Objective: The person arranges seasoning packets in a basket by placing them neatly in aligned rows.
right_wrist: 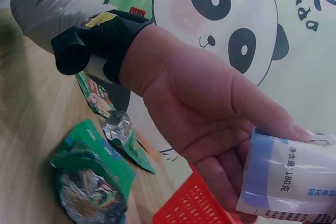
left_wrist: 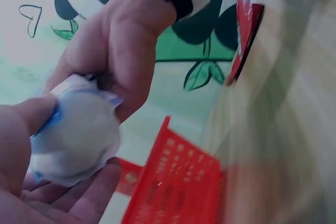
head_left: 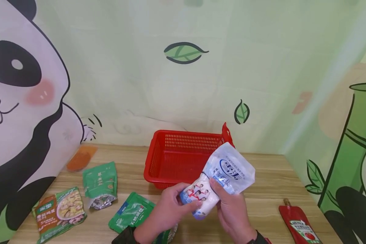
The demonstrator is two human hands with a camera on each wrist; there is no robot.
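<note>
Both hands hold a white and blue plastic pouch (head_left: 228, 167) with Chinese lettering, tilted in front of the red basket. Its lower end carries a picture of several people. Around that lower end my left hand (head_left: 170, 207) curls thumb and fingers. Higher on the pouch, my right hand (head_left: 234, 213) grips it with the thumb across the front. From the left wrist, the rounded white end of the pouch fills the space between both hands. In the right wrist view, the left hand (right_wrist: 197, 103) pinches the blue-edged end.
Behind the hands stands a red plastic basket (head_left: 154, 159), a red packet (head_left: 227, 134) upright at its right side. Leftward lie a green silver-bottomed pouch (head_left: 100, 181), a brown-green food packet (head_left: 59, 213), an orange-red packet (head_left: 81, 158) and a green packet (head_left: 134, 210). A red ketchup pouch (head_left: 299, 222) lies right.
</note>
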